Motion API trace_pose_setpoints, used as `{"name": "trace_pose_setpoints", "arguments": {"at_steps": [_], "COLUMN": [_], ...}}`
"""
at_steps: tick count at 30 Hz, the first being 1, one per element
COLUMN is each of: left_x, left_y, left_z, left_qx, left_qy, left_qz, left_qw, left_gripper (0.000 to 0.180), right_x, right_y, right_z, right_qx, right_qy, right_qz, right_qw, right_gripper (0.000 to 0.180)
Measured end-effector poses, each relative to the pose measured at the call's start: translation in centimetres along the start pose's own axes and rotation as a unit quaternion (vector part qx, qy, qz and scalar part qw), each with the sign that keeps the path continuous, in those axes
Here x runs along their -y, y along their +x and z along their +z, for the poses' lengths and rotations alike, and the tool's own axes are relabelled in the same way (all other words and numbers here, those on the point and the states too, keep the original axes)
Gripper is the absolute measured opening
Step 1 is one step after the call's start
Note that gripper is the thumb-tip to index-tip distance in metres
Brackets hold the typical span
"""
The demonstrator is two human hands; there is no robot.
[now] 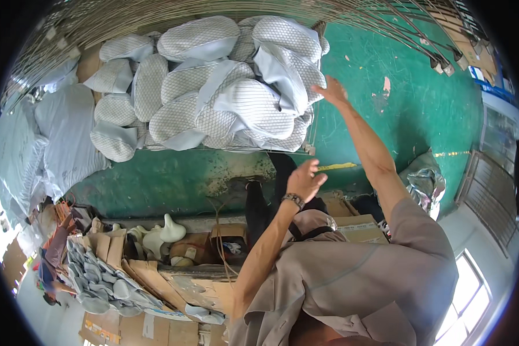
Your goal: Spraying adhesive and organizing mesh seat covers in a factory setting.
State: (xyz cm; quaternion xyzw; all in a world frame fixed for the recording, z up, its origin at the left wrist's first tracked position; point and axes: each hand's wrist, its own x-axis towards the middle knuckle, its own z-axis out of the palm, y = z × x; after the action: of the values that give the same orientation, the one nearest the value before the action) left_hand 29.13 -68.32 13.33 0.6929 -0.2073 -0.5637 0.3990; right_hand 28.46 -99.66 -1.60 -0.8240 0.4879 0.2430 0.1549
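A heap of white, oval, slipper-shaped pieces with a quilted diamond pattern (pixel 179 121) lies in front of me, several layers deep. Some show smooth pale grey flaps. One striped white piece (pixel 254 104) rests on top. My right hand (pixel 332 91) reaches out to the heap's right edge, fingers apart; whether a fingertip touches the nearest piece I cannot tell. Closer to my body, my left hand (pixel 307 182), with a bracelet at the wrist, is raised over the gap between me and the heap. Its fingers are spread, and nothing shows in them.
Large grey sacks (pixel 69 132) stand left of the heap. Thin metal rods (pixel 155 23) run along the far side. Behind me are cardboard boxes (pixel 360 229), pale moulded forms (pixel 170 229) and a carton of grey fabric pieces (pixel 101 282). Another person (pixel 55 265) is at the lower left.
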Motion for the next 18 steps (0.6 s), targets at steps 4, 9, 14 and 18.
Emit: {"name": "trace_pose_setpoints", "arguments": {"at_steps": [4, 9, 14, 18], "left_x": [5.5, 13.2, 15.5, 15.6], "left_y": [2.2, 1.6, 8.0, 15.1], "left_z": [-3.4, -10.1, -10.4, -11.2], "left_qx": [-0.139, -0.208, -0.262, -0.334], "left_qy": [-0.103, -0.017, -0.057, -0.076], "left_qz": [0.009, -0.088, -0.134, 0.038], "left_qw": [0.985, 0.974, 0.954, 0.939], "left_gripper": [0.038, 0.045, 0.082, 0.071], "right_x": [2.1, 7.6, 8.8, 9.0], "right_y": [-0.8, -3.8, -2.7, -1.0], "right_z": [6.0, 7.2, 7.2, 5.2], "right_qx": [0.009, -0.063, -0.102, -0.136], "right_qy": [0.272, 0.188, 0.08, 0.193], "right_qz": [-0.075, -0.1, -0.122, -0.103], "right_qw": [0.959, 0.975, 0.984, 0.966], "right_gripper": [0.122, 0.112, 0.087, 0.063]}}
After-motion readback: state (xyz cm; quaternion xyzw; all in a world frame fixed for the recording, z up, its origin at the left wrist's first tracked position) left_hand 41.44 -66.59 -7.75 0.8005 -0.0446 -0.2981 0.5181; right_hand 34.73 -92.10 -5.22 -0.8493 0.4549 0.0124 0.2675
